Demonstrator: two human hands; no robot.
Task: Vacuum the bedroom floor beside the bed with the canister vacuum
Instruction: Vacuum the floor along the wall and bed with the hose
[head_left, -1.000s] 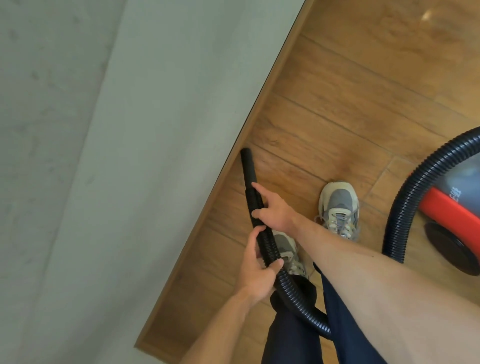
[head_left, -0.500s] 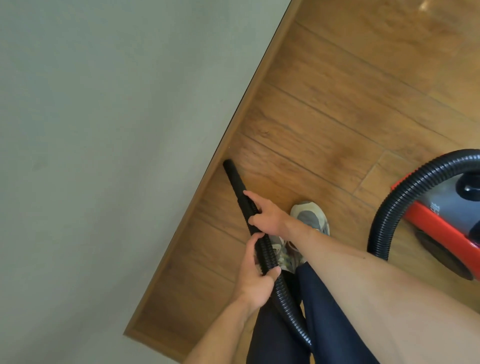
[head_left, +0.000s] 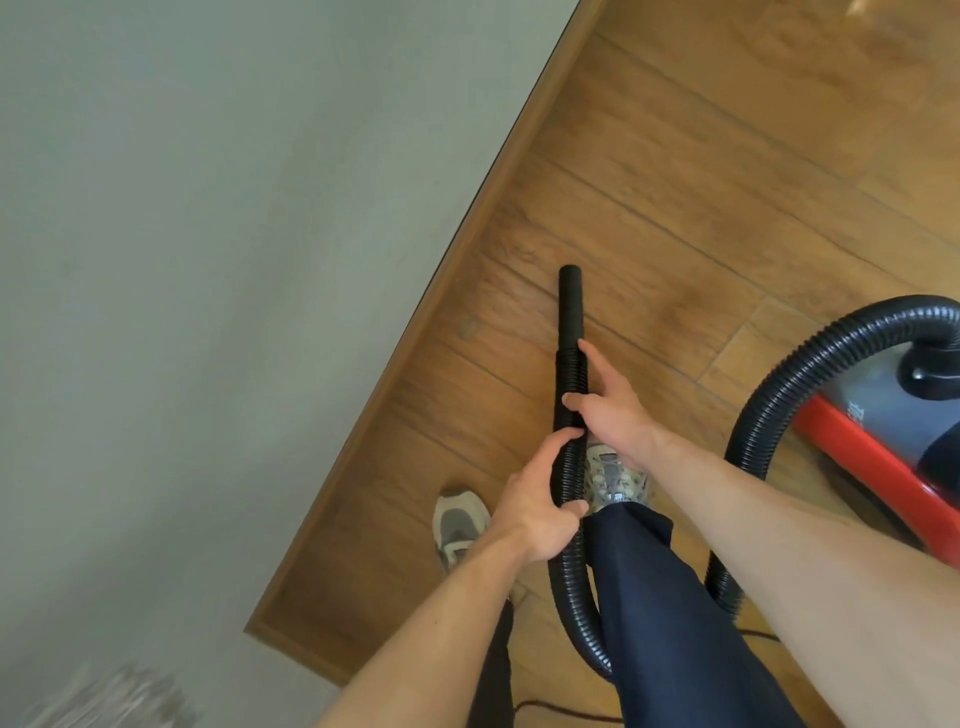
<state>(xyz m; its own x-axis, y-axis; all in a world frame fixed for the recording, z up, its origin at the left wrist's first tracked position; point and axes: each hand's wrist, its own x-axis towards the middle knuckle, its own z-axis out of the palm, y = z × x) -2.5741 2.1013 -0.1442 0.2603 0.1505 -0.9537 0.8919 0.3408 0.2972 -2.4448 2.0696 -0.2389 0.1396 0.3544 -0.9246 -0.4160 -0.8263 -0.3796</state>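
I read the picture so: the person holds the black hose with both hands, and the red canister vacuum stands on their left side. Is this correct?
One detail is wrong. The left hand and right hand do both hold the black hose, but the red canister vacuum stands on the person's right side, not their left. The head view shows it.

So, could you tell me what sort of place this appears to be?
Probably a bedroom at home: wood-plank floor, a pale grey surface edged in wood, likely a bed, and a red canister vacuum whose hose the left hand and right hand grip.
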